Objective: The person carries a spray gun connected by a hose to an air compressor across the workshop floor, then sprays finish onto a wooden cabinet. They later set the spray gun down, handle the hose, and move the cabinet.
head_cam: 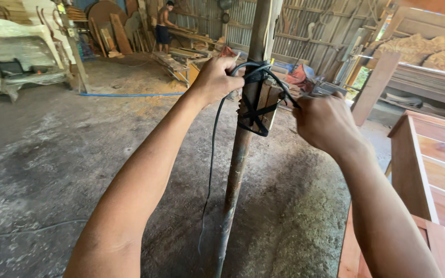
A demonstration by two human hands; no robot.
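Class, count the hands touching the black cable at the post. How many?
2: the left hand grips the black cable left of the post; the right hand holds it on the right.

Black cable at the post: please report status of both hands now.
Left hand gripping black cable at wooden post. Right hand closed on cable end beside strapped block. Cable hangs to floor. Nothing blocking.
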